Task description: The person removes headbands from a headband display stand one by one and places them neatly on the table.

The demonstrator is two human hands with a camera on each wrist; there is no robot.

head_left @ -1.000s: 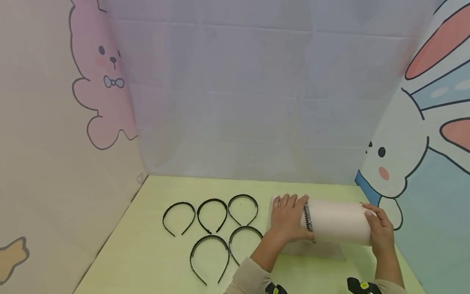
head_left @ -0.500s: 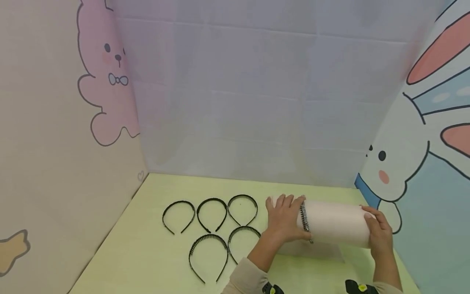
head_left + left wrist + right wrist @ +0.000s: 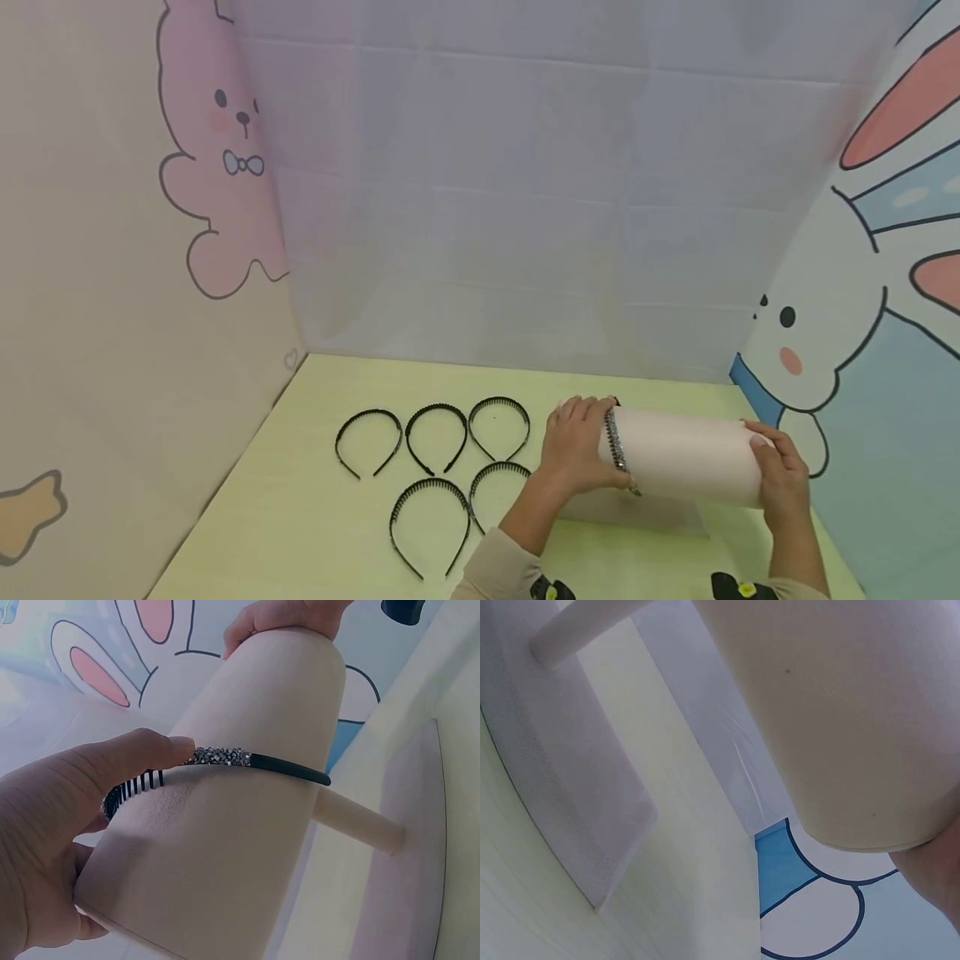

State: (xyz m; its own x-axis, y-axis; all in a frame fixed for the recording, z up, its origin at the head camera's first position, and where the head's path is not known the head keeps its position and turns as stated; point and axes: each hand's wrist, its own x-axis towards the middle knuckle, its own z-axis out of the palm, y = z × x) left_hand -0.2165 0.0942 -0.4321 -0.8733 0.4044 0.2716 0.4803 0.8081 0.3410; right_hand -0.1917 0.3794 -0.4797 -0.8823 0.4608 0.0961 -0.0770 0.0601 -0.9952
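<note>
A pale padded headband stand lies level above the table, a thick roll on a post and flat base, as the left wrist view shows. Around its left part sits a black toothed headband with a glittery silver section. My left hand spans the headband from above, its thumb pressed on the glittery section and its fingers over the far side near the roll's left end. My right hand grips the roll's right end, thumb in front and fingers behind. In the right wrist view, only a little of that hand shows.
Several black toothed headbands lie on the yellow-green table to the left, one of them nearest the front and another partly behind my left forearm. The stand's flat base rests on the table. Cartoon-printed sheets wall the sides.
The headband has slid a little left along the roll together with my left hand. My right hand stays on the right end. The view has shifted slightly.
</note>
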